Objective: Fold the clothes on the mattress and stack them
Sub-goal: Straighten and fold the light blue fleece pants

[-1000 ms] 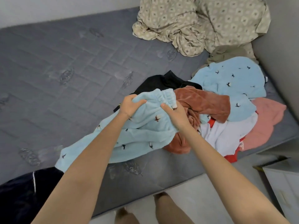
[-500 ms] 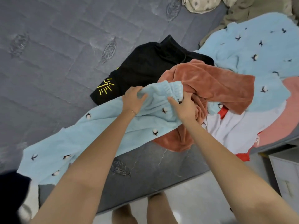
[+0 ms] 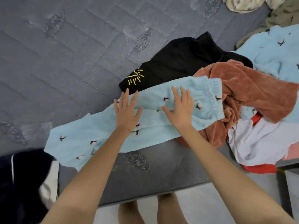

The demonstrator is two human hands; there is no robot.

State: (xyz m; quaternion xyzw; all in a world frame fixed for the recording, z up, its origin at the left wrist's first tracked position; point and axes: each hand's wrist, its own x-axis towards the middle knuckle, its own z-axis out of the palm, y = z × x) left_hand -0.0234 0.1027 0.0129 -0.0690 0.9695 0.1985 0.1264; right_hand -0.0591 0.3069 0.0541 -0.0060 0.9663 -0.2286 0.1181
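1. Light-blue trousers [image 3: 145,126] are lying across the mattress [image 3: 64,62], long axis running lower-left to upper-right, waistband upper-right.
2. Left hand [image 3: 127,112] and right hand [image 3: 181,109] are pressing flat on them, fingers straight.

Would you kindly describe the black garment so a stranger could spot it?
On the grey mattress, find the clothes pile on the right. The black garment lies at its left edge, behind the light-blue trousers; it alone bears yellow stitched rays.

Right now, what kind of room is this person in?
Most likely a bedroom. There is a grey quilted mattress, crumpled patterned bedding at its far corner, and loose clothes piled on it, like the light blue trousers.
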